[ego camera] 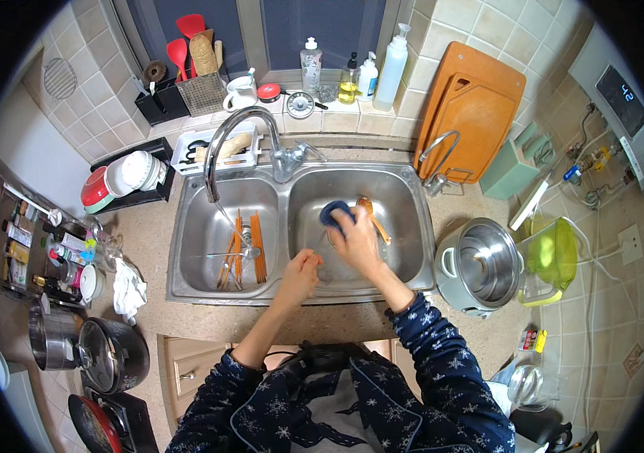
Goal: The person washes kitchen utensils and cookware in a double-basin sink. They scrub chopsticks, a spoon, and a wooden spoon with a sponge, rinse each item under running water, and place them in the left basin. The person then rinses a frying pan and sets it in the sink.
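My right hand point(357, 240) holds a dark blue scrubbing pad point(337, 215) over the right basin of the steel double sink point(412, 266). My left hand point(301, 272), fingers curled, is at the basin's lower left; whether it grips something is hidden. Beside my right hand a wooden spoon point(381, 229) lies in the right basin. In the left basin, orange-brown chopsticks point(258, 249) lie with metal utensils point(250, 252). Water runs from the curved chrome faucet point(211, 175) onto them.
A steel pot point(477, 266) and a green-yellow clear container point(551, 263) stand right of the sink. Cutting boards point(475, 119) lean behind. Stacked bowls point(141, 170) and a white tray point(217, 167) are at the back left, a white cloth point(128, 291) at the left.
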The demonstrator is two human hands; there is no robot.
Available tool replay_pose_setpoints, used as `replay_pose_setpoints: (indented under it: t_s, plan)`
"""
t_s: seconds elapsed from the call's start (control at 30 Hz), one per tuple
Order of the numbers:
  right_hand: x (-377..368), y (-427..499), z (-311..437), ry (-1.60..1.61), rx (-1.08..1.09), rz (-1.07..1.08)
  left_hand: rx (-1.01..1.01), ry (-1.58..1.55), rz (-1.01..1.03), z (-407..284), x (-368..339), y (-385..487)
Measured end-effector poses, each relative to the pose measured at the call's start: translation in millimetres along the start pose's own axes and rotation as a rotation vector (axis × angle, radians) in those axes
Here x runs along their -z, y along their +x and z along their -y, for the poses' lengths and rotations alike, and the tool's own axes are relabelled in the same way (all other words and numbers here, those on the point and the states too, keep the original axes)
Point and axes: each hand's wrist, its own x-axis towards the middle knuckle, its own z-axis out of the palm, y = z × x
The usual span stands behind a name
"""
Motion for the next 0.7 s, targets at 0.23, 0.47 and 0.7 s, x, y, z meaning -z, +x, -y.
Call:
replay_pose_setpoints:
  t_s: [0.23,0.47,0.7]
  plan:
    - [9.0,10.1,3.4,0.116,0.191,-0.093,-0.246,0.317,-0.119,8.0,3.6,1.9]
    - [20.9,27.0,6.0,0.096,-0.059,-0.180,-0.252,0.559,-0.235,9.3,3.6,0.8]
    - [9.1,28.2,-10.0,-0.013,-0.115,-0.213,-0.115,0.336,-0.094,-0.5,-3.3,1.0]
